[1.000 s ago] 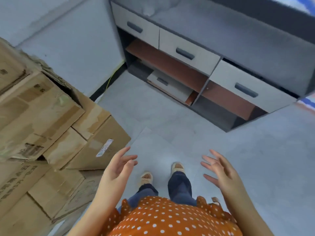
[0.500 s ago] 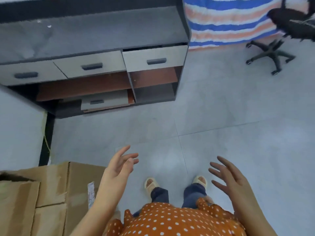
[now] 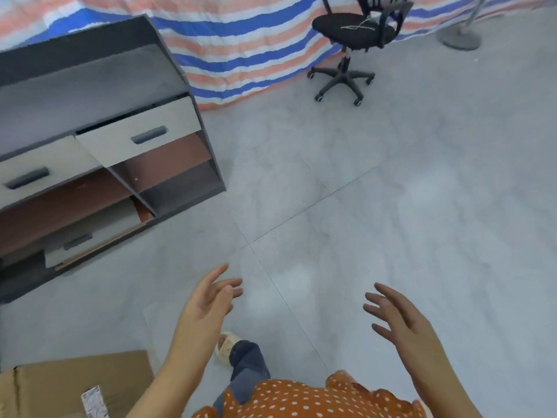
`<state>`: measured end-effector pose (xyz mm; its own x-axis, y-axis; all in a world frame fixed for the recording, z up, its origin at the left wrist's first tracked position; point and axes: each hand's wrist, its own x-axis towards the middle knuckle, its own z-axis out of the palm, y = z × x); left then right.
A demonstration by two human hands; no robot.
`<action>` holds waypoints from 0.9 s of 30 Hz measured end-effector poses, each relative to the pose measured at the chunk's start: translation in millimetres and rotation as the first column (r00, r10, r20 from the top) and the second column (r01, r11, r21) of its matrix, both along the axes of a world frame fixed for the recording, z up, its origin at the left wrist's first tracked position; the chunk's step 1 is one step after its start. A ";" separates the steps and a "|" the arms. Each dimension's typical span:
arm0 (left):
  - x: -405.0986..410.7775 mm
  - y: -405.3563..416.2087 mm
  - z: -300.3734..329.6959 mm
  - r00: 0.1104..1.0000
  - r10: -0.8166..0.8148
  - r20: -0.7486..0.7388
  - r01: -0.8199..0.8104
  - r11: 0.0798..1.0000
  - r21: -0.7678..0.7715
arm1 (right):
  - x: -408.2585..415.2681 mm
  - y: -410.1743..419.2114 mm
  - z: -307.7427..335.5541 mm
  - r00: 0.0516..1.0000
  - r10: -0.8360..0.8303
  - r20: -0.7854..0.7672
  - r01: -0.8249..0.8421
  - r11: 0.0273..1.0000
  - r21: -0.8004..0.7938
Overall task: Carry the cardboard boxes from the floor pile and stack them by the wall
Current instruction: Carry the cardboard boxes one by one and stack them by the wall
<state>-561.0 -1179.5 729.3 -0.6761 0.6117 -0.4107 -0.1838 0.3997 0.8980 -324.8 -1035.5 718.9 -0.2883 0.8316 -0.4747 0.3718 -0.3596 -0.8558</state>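
Observation:
Only one brown cardboard box (image 3: 69, 384) shows, cut off at the bottom left corner, with a white label on its side. My left hand (image 3: 208, 303) hangs in the air right of the box, fingers relaxed and spread, holding nothing. My right hand (image 3: 401, 318) is raised over the bare floor at the lower right, fingers also spread and empty. Neither hand touches the box. The rest of the box pile is out of view.
A grey cabinet (image 3: 99, 152) with pale drawers stands at the left, one loose drawer lying in its lower shelf. A black office chair (image 3: 352, 40) and a striped tarpaulin (image 3: 241, 49) are at the back. A round stand base (image 3: 459, 37) sits at the top right. Grey tiled floor (image 3: 391, 191) spreads between.
My view has swung right, away from the stacked boxes: the pile slid out at the left, and the chair and tarpaulin came in. Both hands stayed open and empty.

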 end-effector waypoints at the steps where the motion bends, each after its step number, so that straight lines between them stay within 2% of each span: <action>1: 19.5 9.1 -1.9 1.000 -0.022 0.005 0.022 1.000 0.006 | 23.2 3.5 0.1 1.000 -0.027 0.003 0.027 1.000 -0.002; 8: 139.7 81.5 -2.8 0.972 -0.236 0.016 0.235 0.971 0.047 | 167.4 26.8 12.4 0.965 -0.261 -0.002 0.261 0.965 0.009; 13: 186.2 141.6 0.2 0.916 -0.402 0.009 0.401 0.915 0.048 | 228.5 46.6 13.3 0.882 -0.470 -0.033 0.470 0.882 0.003; 19: 201.9 226.8 0.6 0.842 -0.539 -0.036 0.540 0.841 0.030 | 240.1 96.2 4.3 0.799 -0.598 -0.061 0.598 0.801 -0.014; 27: 176.5 390.1 22.4 0.755 -0.654 -0.057 0.656 0.751 0.079 | 218.3 226.5 18.3 0.709 -0.698 -0.103 0.705 0.707 0.056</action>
